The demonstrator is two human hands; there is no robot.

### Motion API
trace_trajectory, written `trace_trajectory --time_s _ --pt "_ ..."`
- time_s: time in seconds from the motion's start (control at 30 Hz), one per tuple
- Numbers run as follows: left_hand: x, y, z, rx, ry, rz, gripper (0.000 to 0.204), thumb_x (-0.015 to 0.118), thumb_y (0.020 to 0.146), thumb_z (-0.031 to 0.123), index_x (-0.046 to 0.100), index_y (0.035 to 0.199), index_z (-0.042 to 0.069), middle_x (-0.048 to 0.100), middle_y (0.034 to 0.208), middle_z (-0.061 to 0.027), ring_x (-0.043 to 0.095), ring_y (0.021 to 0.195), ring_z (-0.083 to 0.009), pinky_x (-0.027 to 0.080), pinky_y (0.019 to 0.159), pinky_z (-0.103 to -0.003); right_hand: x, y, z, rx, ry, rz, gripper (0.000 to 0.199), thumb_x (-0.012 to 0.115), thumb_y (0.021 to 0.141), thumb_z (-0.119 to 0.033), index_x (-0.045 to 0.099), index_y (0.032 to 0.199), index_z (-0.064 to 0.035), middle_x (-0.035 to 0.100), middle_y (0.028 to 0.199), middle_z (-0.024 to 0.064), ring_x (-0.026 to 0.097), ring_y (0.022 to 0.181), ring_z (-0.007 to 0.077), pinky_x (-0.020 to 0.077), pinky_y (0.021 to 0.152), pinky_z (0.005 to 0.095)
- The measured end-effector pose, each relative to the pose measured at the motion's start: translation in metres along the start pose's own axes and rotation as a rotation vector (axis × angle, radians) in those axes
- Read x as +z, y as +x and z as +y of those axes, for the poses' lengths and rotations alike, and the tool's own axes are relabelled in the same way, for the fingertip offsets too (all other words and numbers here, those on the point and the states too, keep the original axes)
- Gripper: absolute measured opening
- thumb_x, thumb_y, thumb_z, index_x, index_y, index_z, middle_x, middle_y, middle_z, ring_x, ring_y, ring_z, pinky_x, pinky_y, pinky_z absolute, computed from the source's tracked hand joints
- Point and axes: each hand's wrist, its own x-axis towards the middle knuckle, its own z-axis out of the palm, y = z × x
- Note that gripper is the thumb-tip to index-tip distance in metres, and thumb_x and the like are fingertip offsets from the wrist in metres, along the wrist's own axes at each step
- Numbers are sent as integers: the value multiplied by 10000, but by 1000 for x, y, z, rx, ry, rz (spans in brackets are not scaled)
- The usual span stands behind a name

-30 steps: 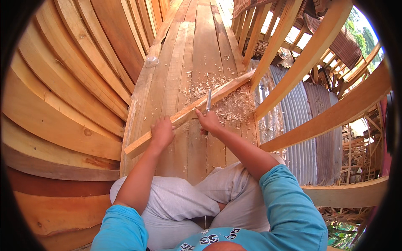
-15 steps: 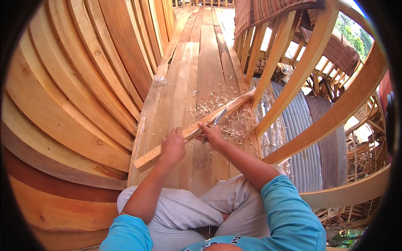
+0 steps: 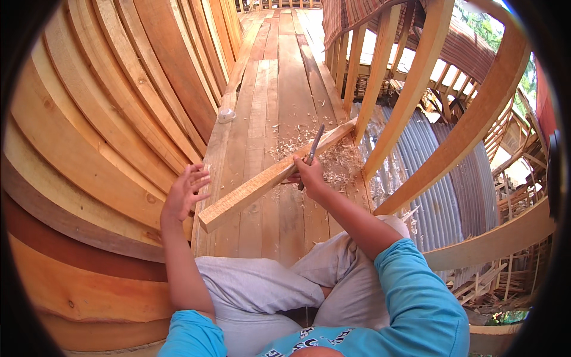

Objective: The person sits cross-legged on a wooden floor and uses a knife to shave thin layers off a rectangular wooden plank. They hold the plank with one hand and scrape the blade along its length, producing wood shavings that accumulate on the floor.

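Note:
A squared length of wood point(image 3: 256, 187) slants across the plank floor, its near end to the left and its far end against the railing at the right. My right hand point(image 3: 310, 174) is closed around a knife point(image 3: 315, 146) whose dark blade points up and away; its fingers also touch the side of the wood. Off the wood, to its left, my left hand point(image 3: 185, 193) is raised with fingers spread and nothing in it, close to the board wall.
Curled wood shavings point(image 3: 297, 140) litter the plank floor point(image 3: 290, 65). A small clear plastic item point(image 3: 226, 115) lies near the wall of wooden boards point(image 3: 119, 113) at left. Wooden railing posts point(image 3: 410, 89) rise at right, with corrugated metal sheets point(image 3: 428, 178) below and striped cloth point(image 3: 357, 18) above.
My left hand has let go of the wood and moved left, its fingers opening. My right hand has shifted slightly up and right, and the knife now stands more upright.

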Motion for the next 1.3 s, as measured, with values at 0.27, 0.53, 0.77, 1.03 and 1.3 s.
trace_trajectory --time_s 0.27,0.53,0.77,1.03,1.3 --pt "107 2 -17 -282 -143 -504 786 570 909 457 362 1466 -57 566 1335 -209 663 1011 -227 573 685 -314 -6 -9 -4 -54 -49 114 269 669 957 -220 485 1021 -34 614 869 84 693 672 207 636 557 308" --pt "115 -16 -7 -190 -69 -545 859 660 751 290 351 1449 -105 571 1307 -235 641 775 -141 512 505 -195 6 -33 -21 -137 24 72 267 679 953 -250 527 992 -35 658 891 92 712 732 189 627 574 306" --pt "86 -70 44 -154 -126 -560 961 675 710 322 285 1437 -170 518 1287 -373 669 657 -223 511 414 -243 54 -107 -69 -124 116 -90 361 726 928 -290 438 811 -107 607 793 42 681 681 138 633 598 302" --pt "67 -143 85 -233 10 -660 1032 638 768 425 176 1429 -220 498 1204 -395 680 608 -274 556 449 -290 68 -174 -103 1 16 -295 401 737 914 -380 547 903 -28 651 834 109 700 652 163 628 624 282" --pt "96 -168 81 -171 -12 -485 997 589 764 472 259 1388 -231 611 945 -307 655 559 -206 538 461 -269 70 -178 -105 58 -12 -257 438 764 884 -400 462 779 -101 546 710 17 670 600 133 615 574 280"
